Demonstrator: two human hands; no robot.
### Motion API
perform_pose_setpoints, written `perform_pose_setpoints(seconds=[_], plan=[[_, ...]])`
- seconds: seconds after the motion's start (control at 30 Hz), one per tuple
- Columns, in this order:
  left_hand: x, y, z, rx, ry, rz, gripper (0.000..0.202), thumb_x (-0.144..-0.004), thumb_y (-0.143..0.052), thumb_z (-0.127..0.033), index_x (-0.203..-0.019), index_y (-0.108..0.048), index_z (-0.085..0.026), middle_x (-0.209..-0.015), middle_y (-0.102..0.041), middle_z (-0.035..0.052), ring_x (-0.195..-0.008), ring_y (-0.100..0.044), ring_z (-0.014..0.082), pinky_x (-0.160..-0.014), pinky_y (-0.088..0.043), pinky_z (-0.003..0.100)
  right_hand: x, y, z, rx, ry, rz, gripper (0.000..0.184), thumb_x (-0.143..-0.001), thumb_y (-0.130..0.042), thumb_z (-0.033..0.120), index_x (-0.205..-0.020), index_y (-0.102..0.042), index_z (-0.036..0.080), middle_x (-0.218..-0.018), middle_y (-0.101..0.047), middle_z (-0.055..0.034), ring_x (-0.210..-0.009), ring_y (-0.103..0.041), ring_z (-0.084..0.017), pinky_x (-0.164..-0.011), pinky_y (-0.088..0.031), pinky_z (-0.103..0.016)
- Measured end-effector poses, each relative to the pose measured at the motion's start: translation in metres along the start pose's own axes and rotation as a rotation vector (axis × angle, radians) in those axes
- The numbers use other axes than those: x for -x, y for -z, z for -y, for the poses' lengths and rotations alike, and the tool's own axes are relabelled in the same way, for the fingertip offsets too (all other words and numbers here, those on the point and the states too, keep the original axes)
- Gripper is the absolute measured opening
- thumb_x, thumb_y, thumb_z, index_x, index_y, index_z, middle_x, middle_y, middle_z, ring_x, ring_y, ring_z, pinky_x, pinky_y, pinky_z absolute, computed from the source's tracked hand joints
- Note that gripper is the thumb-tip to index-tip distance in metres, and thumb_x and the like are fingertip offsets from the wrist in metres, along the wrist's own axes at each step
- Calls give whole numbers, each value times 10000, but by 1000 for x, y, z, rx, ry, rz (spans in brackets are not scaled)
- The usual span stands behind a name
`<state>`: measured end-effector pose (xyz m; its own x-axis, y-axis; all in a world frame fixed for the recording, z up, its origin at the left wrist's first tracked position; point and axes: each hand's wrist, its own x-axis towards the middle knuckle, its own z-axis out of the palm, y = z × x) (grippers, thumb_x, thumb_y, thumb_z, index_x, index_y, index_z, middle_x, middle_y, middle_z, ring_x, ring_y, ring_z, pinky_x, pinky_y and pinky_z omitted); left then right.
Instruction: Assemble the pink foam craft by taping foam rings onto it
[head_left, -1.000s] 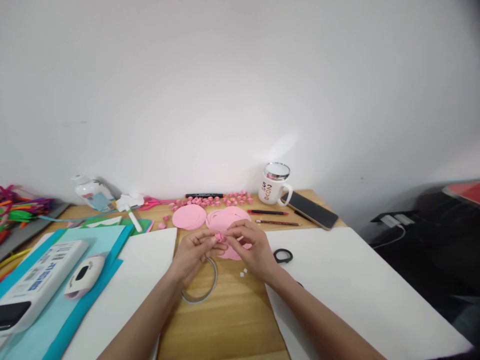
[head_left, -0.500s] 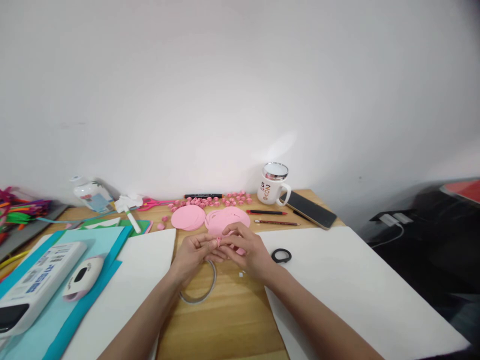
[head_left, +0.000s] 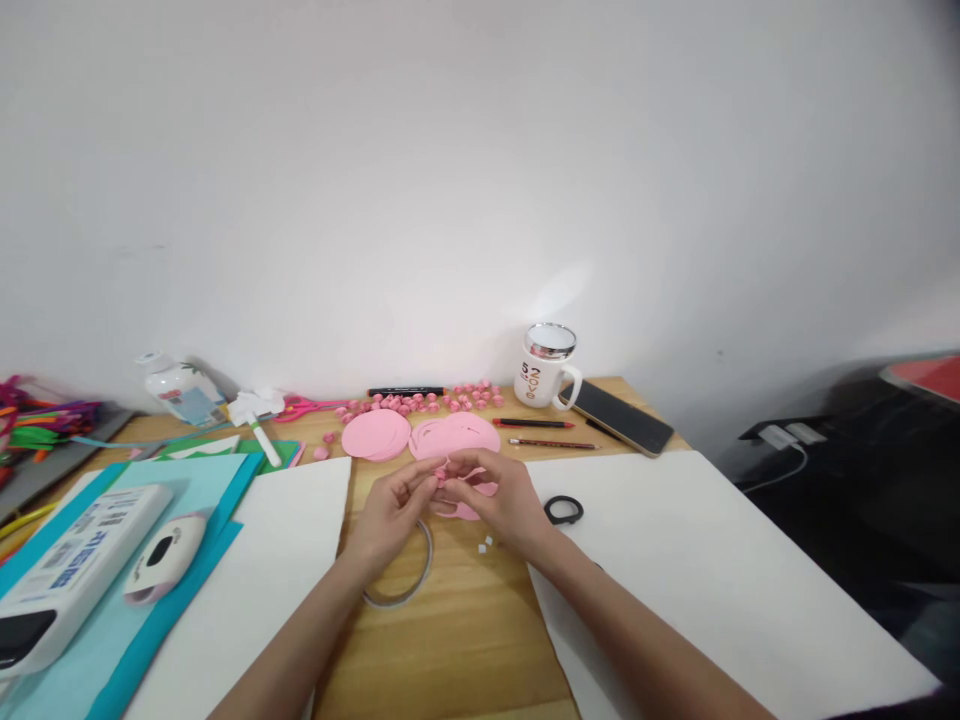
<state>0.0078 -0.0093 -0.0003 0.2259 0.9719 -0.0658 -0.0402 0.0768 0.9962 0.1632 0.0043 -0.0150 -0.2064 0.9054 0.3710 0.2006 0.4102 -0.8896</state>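
Between the fingertips of both hands is a small rolled pink paper piece (head_left: 441, 478). My left hand (head_left: 397, 505) pinches it from the left, and my right hand (head_left: 495, 490) closes on it from the right. Pink paper (head_left: 469, 508) shows beneath my right fingers, partly covered. Just beyond my hands lie cut pink paper discs (head_left: 375, 435) and a second overlapping pile of pink paper (head_left: 472, 433). Many little pink paper rolls (head_left: 405, 405) sit in a heap along the wall. A roll of tape (head_left: 429, 565) lies flat below my left hand.
White sheets (head_left: 720, 560) cover both sides of the wooden table (head_left: 442, 650). A mug (head_left: 544, 370), a phone (head_left: 622, 420) and pencils (head_left: 555, 444) stand or lie at the back right. A black ring (head_left: 563, 511) is at right; pink scissors (head_left: 300, 406) and a bottle (head_left: 180, 388) are back left.
The fingers of both hands have shifted around the pink piece, with the right hand's fingers drawn closer over it. Small white bits beside the right hand are now more exposed.
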Motion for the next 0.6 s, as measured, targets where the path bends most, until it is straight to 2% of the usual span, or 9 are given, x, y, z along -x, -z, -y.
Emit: perform_pose_setpoints(seconds=[0.17,0.33,0.47,0.6], plan=[[0,-1,1,-28,-36,-16,334,-744,-595,-362,-999,-527,-157,-838,-697,74,-743,-670,225,-693,-528,351,0,-1,-1,-22,-3,27,105,-738,-608,243,-826,-650,205,-842,-683,-42,-806,-612,-178,-715,-515,-321],[0,-1,0,-130,-66,-52,203,-716,-627,-318,-832,-597,-153,-795,-689,54,-684,-657,181,-661,-517,291,-1,-2,-3,-102,-64,44,93,-717,-627,254,-775,-648,185,-770,-662,-29,-720,-616,-151,-684,-523,-289],[1,0,-2,-144,-90,-87,180,-668,-671,-257,-815,-638,-159,-698,-678,26,-646,-643,166,-640,-503,267,-2,-2,-3,-243,-147,70,128,-686,-653,260,-763,-629,161,-756,-647,-30,-691,-624,-143,-686,-529,-285],[2,-1,-3,-145,-79,-120,155,-676,-666,-250,-794,-642,-153,-650,-668,21,-615,-635,163,-621,-501,266,0,-3,-5,-350,-146,111,153,-684,-655,240,-813,-621,164,-778,-654,-33,-713,-632,-150,-678,-528,-283]])
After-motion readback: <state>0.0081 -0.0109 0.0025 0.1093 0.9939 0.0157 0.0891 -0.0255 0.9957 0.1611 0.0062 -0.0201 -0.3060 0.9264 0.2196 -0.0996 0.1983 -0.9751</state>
